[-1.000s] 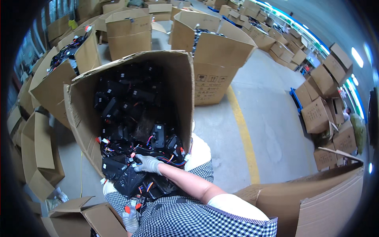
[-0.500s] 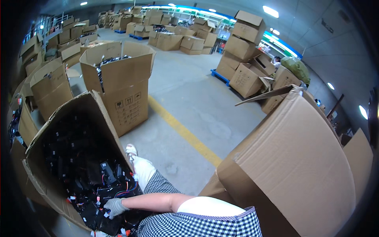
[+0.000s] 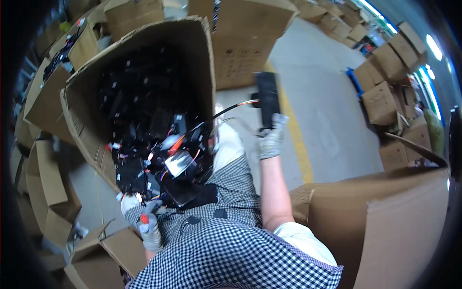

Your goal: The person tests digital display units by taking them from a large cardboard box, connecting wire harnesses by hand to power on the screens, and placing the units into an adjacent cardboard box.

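My right hand [image 3: 271,140], in a grey work glove, grips a flat black rectangular module [image 3: 268,98] by its lower end, held out over the floor. A black cable with thin coloured wires [image 3: 238,106] trails from the module toward the carton; motion blurs it. Low in front of my lap, my gloved left hand [image 3: 151,232] is closed round a small thing with a red end [image 3: 144,219], whose kind I cannot make out. Between my knees and beyond, an open carton [image 3: 89,137] holds a heap of black modules [image 3: 180,123] with wires and connectors.
A tall carton [image 3: 245,60] stands beyond the open one. On my right is a large carton [image 3: 404,231], its flap raised. More cartons [image 3: 45,190] crowd the left. A yellow line [image 3: 296,139] crosses the grey floor, and stacked boxes [image 3: 385,103] stand at the far right.
My right hand has come up out of the carton and swung right, now with a black module in it. My left hand has come into view. The head view has turned, shifting the cartons.
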Tool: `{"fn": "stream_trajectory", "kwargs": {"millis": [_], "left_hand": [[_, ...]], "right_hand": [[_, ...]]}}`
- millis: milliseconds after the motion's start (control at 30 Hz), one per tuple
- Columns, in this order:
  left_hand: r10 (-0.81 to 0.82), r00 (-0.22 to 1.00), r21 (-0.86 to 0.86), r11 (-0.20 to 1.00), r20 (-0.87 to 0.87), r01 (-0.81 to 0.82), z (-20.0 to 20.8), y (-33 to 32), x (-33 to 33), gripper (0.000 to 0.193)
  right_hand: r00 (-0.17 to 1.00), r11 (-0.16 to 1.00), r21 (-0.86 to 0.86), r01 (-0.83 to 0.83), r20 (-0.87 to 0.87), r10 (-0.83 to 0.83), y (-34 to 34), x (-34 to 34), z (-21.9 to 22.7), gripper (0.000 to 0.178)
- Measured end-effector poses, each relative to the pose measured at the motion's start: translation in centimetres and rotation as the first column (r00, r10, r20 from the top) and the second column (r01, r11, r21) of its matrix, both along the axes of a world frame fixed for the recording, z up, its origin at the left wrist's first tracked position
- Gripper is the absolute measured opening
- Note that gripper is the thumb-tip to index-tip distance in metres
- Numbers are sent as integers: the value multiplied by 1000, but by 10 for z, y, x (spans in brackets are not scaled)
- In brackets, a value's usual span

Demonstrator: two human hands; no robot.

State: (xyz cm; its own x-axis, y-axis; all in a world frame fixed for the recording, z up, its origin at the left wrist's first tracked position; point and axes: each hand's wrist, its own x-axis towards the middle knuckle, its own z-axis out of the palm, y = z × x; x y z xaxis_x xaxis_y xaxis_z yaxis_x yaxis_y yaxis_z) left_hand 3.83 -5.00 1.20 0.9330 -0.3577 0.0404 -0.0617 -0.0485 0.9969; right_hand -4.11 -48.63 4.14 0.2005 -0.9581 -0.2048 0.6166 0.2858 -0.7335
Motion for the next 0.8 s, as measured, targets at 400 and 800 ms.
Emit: {"fn": "stream_trajectory", "kwargs": {"millis": [400, 800], "left_hand": [[29, 917, 331, 937, -397, 114, 41, -47, -20, 62], [-39, 811, 381, 869, -584, 316, 47, -81, -13, 44]], "right_hand": [[590, 285, 519, 806, -746, -310, -72, -162, -413, 16], [933, 674, 717, 181, -342, 114, -89, -138, -401, 16]]}}
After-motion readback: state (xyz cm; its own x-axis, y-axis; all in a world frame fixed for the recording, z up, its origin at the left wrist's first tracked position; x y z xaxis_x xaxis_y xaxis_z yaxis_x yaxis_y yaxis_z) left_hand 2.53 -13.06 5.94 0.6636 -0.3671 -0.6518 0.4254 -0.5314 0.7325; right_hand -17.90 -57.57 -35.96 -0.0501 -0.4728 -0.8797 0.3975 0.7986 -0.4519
